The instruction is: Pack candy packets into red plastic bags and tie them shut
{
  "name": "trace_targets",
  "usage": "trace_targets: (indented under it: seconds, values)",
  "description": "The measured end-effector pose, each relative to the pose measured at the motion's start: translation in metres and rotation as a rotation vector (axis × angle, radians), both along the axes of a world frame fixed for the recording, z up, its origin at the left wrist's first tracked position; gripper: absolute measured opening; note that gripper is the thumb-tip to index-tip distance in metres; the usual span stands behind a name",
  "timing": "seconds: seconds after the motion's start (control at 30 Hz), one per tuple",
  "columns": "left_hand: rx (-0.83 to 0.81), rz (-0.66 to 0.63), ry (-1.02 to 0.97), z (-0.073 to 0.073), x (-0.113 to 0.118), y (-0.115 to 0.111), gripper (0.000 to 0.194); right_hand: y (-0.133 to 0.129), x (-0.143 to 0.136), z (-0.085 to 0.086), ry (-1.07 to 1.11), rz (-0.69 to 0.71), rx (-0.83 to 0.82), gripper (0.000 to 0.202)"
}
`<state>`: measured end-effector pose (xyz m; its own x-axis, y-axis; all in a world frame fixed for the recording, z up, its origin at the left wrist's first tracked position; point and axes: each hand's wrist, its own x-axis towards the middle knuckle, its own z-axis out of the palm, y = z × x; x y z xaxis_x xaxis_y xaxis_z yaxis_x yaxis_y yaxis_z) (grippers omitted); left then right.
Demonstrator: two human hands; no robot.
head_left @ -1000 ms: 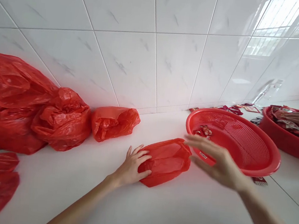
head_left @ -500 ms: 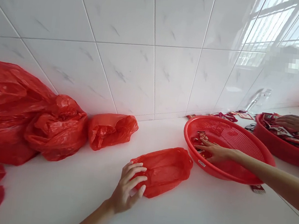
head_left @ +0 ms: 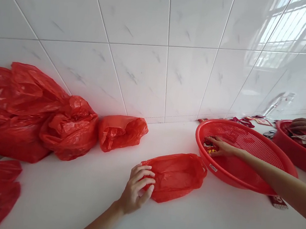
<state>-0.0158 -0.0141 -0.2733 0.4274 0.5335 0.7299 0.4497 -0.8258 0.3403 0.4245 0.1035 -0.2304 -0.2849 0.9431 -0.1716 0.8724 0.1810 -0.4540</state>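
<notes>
On a counter (head_left: 184,226), we see the left hand (head_left: 133,192), fingers curled and slightly spread over the left end of a bag (head_left: 177,178), which stretches rightward from them, long axis angled toward the basket (head_left: 253,139). There, the right hand (head_left: 226,149) reaches packets (head_left: 209,149); whether its fingers pinch any, we cannot tell

From my end, the widest lane I see is the white counter (head_left: 197,227) in front of the open red bag (head_left: 177,178). A narrower gap runs behind it, between the small red bag (head_left: 123,131) and mesh basket (head_left: 255,143), back to the tiled wall (head_left: 190,85). Bulging bags (head_left: 70,130) block the far left. Right forearm (head_left: 276,178) bars the basket's front right; I count room behind it. Right hand (head_left: 222,149) fills the basket's left end. Left hand (head_left: 139,191) obstructs the open bag's left edge.
</notes>
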Motion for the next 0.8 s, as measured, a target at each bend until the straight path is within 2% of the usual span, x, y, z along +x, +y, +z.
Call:
trace_targets:
  seconds: [0.2, 0.33, 0.4, 0.5, 0.63, 0.73, 0.8]
  values:
    - [-0.011, -0.008, -0.011, 0.001, 0.000, 0.000, 0.015, 0.000, -0.018, 0.014, 0.125, -0.019, -0.002, 0.057]
    - [-0.010, -0.002, -0.012, 0.000, 0.000, 0.001, 0.015, -0.002, -0.031, 0.018, 0.192, -0.057, 0.014, 0.031]
    - [-0.010, 0.003, -0.006, -0.001, 0.000, 0.001, 0.016, -0.003, -0.036, 0.019, 0.222, -0.104, 0.021, 0.027]
    - [-0.012, 0.008, 0.003, -0.001, 0.001, 0.002, 0.016, -0.002, -0.037, 0.029, 0.285, -0.174, 0.008, 0.032]
    - [-0.013, 0.000, 0.008, 0.000, 0.001, 0.002, 0.016, -0.004, -0.032, 0.067, 0.414, -0.250, 0.003, 0.035]
    - [-0.012, -0.008, 0.017, 0.000, 0.002, 0.002, 0.015, -0.018, -0.037, 0.104, 0.554, -0.315, 0.068, 0.035]
    - [-0.014, -0.011, 0.031, 0.000, 0.002, 0.002, 0.015, -0.031, -0.045, 0.124, 0.667, -0.299, 0.091, 0.036]
